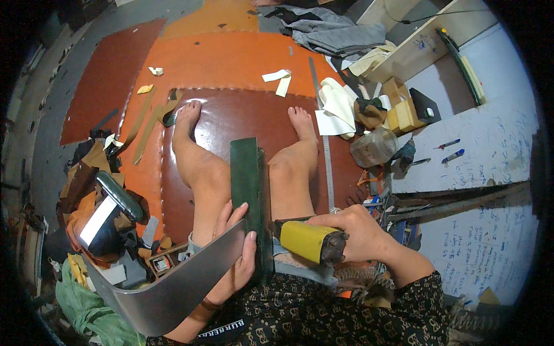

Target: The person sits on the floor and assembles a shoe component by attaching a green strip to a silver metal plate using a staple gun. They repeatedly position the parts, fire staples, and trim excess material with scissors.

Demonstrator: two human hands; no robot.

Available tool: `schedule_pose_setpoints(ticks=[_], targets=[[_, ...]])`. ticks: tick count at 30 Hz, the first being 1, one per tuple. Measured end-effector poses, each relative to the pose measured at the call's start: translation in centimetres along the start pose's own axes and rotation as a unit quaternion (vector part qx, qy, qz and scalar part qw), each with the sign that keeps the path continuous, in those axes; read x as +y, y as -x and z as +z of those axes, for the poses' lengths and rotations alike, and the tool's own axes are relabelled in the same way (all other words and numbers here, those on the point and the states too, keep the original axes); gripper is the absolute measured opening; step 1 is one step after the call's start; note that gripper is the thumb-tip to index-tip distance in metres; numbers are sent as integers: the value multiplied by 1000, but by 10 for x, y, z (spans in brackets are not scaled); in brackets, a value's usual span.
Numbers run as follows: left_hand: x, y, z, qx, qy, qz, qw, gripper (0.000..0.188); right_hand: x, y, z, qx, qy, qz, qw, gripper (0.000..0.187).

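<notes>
nearest, a bent grey sheet (pixel 164 288) is held across the left side of the lap, its curve turned to the left, over a black patterned shirt (pixel 334 311). its straight end is pinched by the left grip (pixel 241 266), and the fingertips are laid against a dark green bar (pixel 245 181), which is stood lengthwise between the knees; whether the bar is also clasped cannot be told. a yellow-and-black tool (pixel 306 241) is grasped by the right grip (pixel 360 233), fingers wrapped round its back end, its front pointed left, just beside the bar. below the right wrist a coiled hose (pixel 360 278) is seen.

to the left, a green cloth (pixel 86 303) is heaped, and beyond it a shiny black piece (pixel 119 197) is rested on brown and orange scraps.

farther off, a brown mat (pixel 245 118) is spread under the bare feet. to its right a steel ruler (pixel 327 173) is laid, near a clear jar (pixel 374 147) and rolled white material (pixel 336 104). on a pale counter (pixel 490 155) two pens are placed.

farthest, white strips (pixel 281 76) are scattered on an orange mat (pixel 219 63), and grey clothing (pixel 340 39) is piled.
</notes>
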State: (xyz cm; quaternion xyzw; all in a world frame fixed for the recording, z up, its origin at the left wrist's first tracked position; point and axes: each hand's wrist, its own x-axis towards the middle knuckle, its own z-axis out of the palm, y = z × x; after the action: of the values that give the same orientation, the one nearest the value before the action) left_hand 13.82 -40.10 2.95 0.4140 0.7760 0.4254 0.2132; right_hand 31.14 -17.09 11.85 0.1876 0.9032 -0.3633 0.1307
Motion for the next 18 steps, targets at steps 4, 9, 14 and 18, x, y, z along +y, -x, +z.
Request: schedule_pose_setpoints(ticks=[4,9,14,18], targets=[[3,-2,4,8,-20,-18,1000,69,1,-4,0,-5,-13,-11,1000,58],[0,-2,6,9,-17,-14,1000,75,-6,-10,-4,-14,0,-9,1000,57],[5,-4,4,3,-15,-26,1000,77,-4,-15,-1,-9,-2,-31,999,54],[6,-4,5,11,-1,-30,1000,77,-7,-19,-1,-11,9,-32,999,51]])
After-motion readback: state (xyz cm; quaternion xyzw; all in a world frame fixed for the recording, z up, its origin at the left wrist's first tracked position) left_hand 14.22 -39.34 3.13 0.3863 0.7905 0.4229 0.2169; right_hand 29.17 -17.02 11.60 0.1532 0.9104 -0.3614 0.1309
